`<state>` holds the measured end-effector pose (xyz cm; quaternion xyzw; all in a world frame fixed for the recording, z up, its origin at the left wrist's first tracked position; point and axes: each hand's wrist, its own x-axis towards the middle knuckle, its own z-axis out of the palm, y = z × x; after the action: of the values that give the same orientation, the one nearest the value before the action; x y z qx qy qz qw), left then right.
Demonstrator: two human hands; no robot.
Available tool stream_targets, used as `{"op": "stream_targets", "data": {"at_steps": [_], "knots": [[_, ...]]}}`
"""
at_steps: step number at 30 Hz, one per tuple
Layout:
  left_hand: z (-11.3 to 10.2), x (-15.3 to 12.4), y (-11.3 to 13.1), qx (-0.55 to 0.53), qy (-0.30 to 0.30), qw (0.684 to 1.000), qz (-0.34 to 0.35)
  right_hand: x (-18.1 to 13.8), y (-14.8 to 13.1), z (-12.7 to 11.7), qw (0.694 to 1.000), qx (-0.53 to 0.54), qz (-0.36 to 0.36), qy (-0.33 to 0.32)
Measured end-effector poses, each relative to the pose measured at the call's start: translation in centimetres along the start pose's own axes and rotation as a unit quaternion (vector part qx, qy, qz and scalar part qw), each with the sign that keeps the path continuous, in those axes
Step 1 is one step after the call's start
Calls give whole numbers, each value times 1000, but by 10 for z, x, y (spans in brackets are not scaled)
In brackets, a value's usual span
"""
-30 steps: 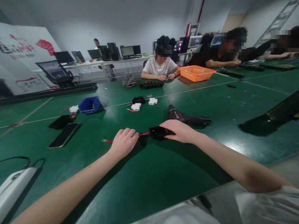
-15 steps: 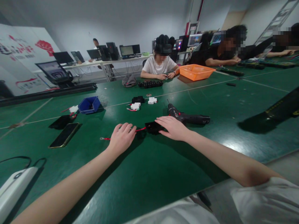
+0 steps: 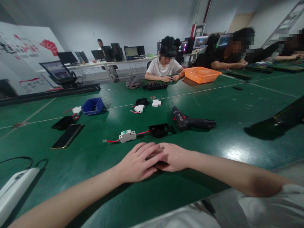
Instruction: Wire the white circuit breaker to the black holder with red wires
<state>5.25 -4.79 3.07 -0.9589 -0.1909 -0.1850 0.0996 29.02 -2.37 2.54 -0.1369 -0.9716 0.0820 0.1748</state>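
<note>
My left hand [image 3: 137, 163] lies flat on the green table [image 3: 166, 196], fingers stretched out over the fingers of my right hand [image 3: 174, 156], which also rests flat. Neither holds anything. Just beyond them lie a white breaker [image 3: 127, 136] with a red wire [image 3: 111, 141] and a black housing [image 3: 160, 130], both untouched. A black power screwdriver [image 3: 192, 122] lies to the right of the housing.
A phone [image 3: 67, 136] and a blue bin [image 3: 92, 106] lie at the left, and a white device with a cable [image 3: 14, 190] at the near left. More white and black parts [image 3: 144, 104] sit further back. An orange tray [image 3: 201, 74] and seated people are at the far side.
Both hands have let go of the wire, breaker and housing and drawn back toward me. They now rest together, left over right. The breaker is uncovered.
</note>
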Motion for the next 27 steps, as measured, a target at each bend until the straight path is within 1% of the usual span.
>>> {"op": "stream_targets", "data": {"at_steps": [2,4,6,8,11,14,16,22,25,27], "knots": [[0,0,4,-54,-32,997,36,6,-10,8,999,35,-38,-11],[2,0,3,-111,-64,991,50,10,-14,12,997,58,-47,-22],[5,1,-3,-165,-83,982,29,11,-14,11,997,67,-13,-45],[9,2,-11,-211,-100,972,-10,10,-12,8,994,77,27,-71],[13,2,-20,-253,-115,959,-56,10,-9,1,987,121,55,-95],[15,0,-22,-274,-111,952,-83,12,-7,-4,979,169,66,-94],[16,-1,-22,-278,-108,951,-86,12,-7,-4,977,183,67,-85],[16,0,-21,-288,-102,949,-79,11,-6,-4,979,181,49,-80],[15,3,-24,-318,-91,940,-82,11,-5,-7,981,178,34,-73],[13,5,-27,-349,-84,929,-88,12,-3,-7,979,192,29,-69]]}}
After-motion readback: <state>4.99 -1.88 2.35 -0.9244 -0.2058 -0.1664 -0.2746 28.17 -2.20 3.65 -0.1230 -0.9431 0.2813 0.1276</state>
